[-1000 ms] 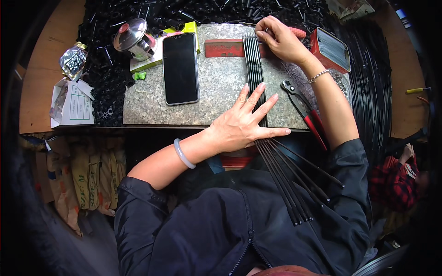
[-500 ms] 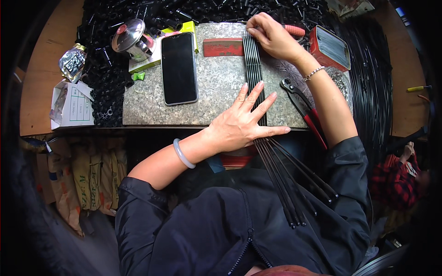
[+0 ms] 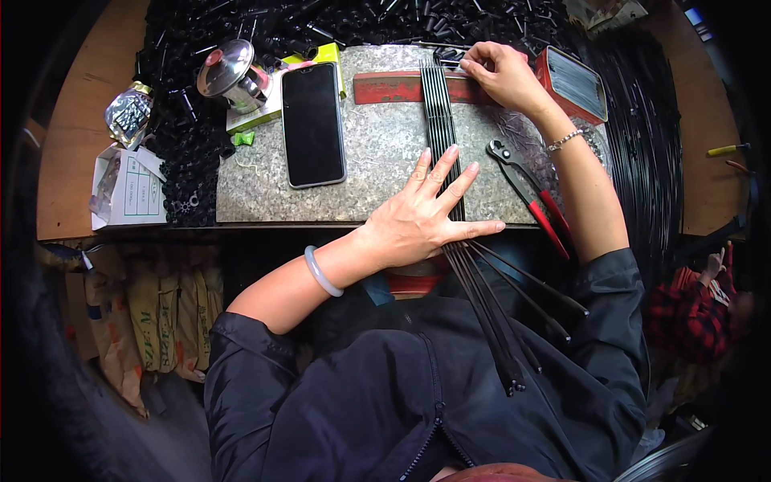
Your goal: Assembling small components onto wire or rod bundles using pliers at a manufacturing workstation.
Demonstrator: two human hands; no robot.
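Note:
A bundle of thin black rods (image 3: 438, 104) lies side by side across a speckled stone slab (image 3: 249, 189). Their near ends, with small tips, fan out over the table's edge toward my lap. My left hand (image 3: 418, 215) rests flat on the rods with fingers spread, pressing them against the slab's near edge. To the right of the rods' far ends, my right hand (image 3: 507, 79) hovers with thumb and fingers pinched together; whatever is between them is too small to make out. Beneath the rods and this hand runs a worn red metal bar (image 3: 388, 88).
Red-handled pliers (image 3: 530, 189) lie right of the rods. A phone (image 3: 313, 124) and a lidded metal cup (image 3: 233, 76) stand left. A red tin (image 3: 572, 84) holds thin pins. Small black parts heap behind; long black rods (image 3: 642, 145) lie right. Another person (image 3: 695, 313) sits at right.
My right hand has moved right and slightly nearer, off the rods' far ends, uncovering them and more of the red bar. The left hand stays put; some near rod tips have shifted.

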